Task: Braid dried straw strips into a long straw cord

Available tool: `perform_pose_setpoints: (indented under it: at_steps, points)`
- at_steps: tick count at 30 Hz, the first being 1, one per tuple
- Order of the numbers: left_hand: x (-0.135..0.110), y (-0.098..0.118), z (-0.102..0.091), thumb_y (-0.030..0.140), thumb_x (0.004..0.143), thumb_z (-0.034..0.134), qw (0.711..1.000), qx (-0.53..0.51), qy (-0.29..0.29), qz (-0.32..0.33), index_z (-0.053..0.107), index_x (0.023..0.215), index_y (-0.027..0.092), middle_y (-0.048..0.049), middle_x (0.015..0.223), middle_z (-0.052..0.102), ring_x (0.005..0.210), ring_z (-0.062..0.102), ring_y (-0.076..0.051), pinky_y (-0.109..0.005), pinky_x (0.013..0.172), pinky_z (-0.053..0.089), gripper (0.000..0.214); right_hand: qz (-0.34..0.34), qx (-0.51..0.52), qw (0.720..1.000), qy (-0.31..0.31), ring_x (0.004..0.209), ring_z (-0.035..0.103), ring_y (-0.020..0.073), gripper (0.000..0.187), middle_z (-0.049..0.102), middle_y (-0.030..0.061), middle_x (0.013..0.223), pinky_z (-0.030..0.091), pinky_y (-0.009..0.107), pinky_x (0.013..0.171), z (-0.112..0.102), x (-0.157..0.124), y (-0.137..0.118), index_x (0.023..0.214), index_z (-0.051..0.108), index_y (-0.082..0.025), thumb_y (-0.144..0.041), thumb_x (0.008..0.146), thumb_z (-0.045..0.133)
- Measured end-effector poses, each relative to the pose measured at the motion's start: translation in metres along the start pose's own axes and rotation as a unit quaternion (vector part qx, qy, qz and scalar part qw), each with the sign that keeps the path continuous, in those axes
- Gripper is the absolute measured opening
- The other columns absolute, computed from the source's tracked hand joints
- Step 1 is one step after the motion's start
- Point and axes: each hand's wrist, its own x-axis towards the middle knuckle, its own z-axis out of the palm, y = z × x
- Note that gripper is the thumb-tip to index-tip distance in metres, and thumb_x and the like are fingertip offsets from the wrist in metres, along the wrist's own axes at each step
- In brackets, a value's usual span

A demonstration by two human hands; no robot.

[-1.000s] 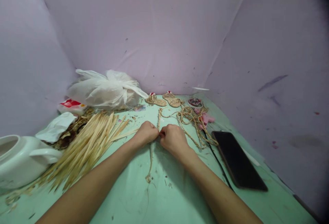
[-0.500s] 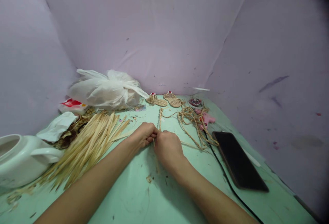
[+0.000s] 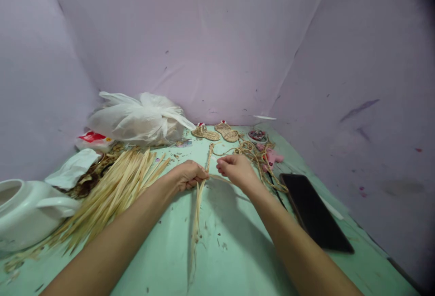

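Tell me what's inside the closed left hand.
The left hand grips a thin tan straw-like braid; its plaited length shows beyond the hand, and loose pale strands emerge on the near side. What the curled grip covers cannot be seen.

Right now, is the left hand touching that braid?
Touching. The head view shows the left hand closed on the braid, which runs beyond the fingers while loose strands trail toward the person.

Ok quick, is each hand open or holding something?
Left hand: closed, holding the braid.
Right hand: curled near the braid; can't tell whether it holds anything.
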Motion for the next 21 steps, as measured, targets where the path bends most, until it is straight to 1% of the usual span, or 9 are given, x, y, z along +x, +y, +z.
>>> perform_pose_setpoints:
  at_steps: [2,4,7,9,11,14,17,19,21]
  points:
    - [0.0,-0.001,0.0,0.021,0.053,0.056,1.0,0.009,0.005,0.009,0.034,0.048,0.018,0.0085,0.037,0.023,0.031,0.014,-0.002,-0.02,0.035,0.004,0.022,0.056,0.067,0.995,-0.052,0.045,0.046,0.0089,0.016,0.056,0.0028,0.052,0.031,0.02,0.044,0.014,0.002,0.005,0.056,0.058,-0.012,-0.021,0.067,0.05]
    - [-0.001,0.0,0.0,0.02,0.052,0.054,1.0,0.025,0.015,0.011,0.037,0.048,0.017,0.0085,0.037,0.022,0.031,0.015,-0.002,-0.02,0.035,0.005,0.018,0.086,0.111,0.985,-0.096,0.038,0.039,0.0064,0.016,0.053,0.001,0.047,0.026,0.02,0.039,0.025,-0.001,0.007,0.054,0.057,-0.012,-0.021,0.066,0.05]
    - [-0.004,0.001,0.002,0.018,0.05,0.051,0.998,0.058,0.03,0.008,0.043,0.049,0.016,0.0083,0.037,0.023,0.031,0.016,-0.003,-0.02,0.035,0.007,0.008,0.071,0.116,0.986,-0.094,0.034,0.026,0.0036,0.014,0.048,-0.0024,0.041,0.019,0.019,0.037,0.031,-0.003,0.009,0.051,0.057,-0.012,-0.02,0.061,0.053]
    - [-0.004,0.003,0.004,0.019,0.05,0.05,0.994,0.094,0.048,0.001,0.047,0.05,0.016,0.0076,0.036,0.025,0.032,0.018,-0.004,-0.02,0.035,0.01,0.005,0.053,0.106,0.99,-0.082,0.035,0.024,0.0034,0.013,0.047,-0.0032,0.039,0.018,0.019,0.038,0.031,-0.002,0.014,0.049,0.058,-0.011,-0.019,0.059,0.053]
    - [-0.003,0.003,0.006,0.019,0.05,0.05,0.985,0.149,0.087,-0.009,0.048,0.049,0.015,0.006,0.036,0.03,0.032,0.022,-0.005,-0.021,0.035,0.015,0.004,0.041,0.093,0.991,-0.081,0.036,0.026,0.0037,0.014,0.046,-0.0032,0.038,0.019,0.019,0.038,0.031,0.001,0.02,0.048,0.058,-0.011,-0.018,0.058,0.052]
    - [-0.002,0.005,0.011,0.018,0.049,0.051,0.949,0.265,0.169,0.005,0.051,0.048,0.014,0.0017,0.039,0.04,0.036,0.035,-0.008,-0.022,0.039,0.024,0.004,0.039,0.086,0.993,-0.064,0.036,0.028,0.004,0.011,0.044,-0.0036,0.037,0.018,0.019,0.037,0.034,0.004,0.026,0.046,0.057,-0.012,-0.016,0.055,0.051]
    - [-0.01,0.007,0.019,0.02,0.051,0.055,0.89,0.381,0.248,0.044,0.057,0.051,0.014,-0.0045,0.048,0.052,0.051,0.051,-0.016,-0.024,0.047,0.032,0.006,0.07,0.132,0.988,-0.046,0.034,0.027,0.0035,0.006,0.045,-0.0041,0.037,0.017,0.019,0.036,0.038,0.003,0.026,0.048,0.055,-0.012,-0.015,0.052,0.052]
    - [-0.02,0.011,0.028,0.022,0.054,0.055,0.852,0.438,0.279,0.057,0.061,0.058,0.015,-0.0082,0.057,0.058,0.064,0.056,-0.021,-0.025,0.054,0.036,0.01,0.101,0.171,0.979,-0.048,0.032,0.023,0.0029,0.004,0.043,-0.0051,0.035,0.014,0.019,0.035,0.039,0.002,0.024,0.047,0.052,-0.013,-0.015,0.051,0.052]
    - [-0.032,0.015,0.039,0.022,0.058,0.054,0.827,0.482,0.283,0.061,0.064,0.067,0.015,-0.0109,0.067,0.061,0.074,0.058,-0.023,-0.027,0.062,0.039,0.015,0.12,0.205,0.97,-0.055,0.031,0.02,0.0027,0.005,0.038,-0.0066,0.033,0.011,0.02,0.034,0.037,0.0,0.021,0.045,0.049,-0.014,-0.014,0.051,0.05]
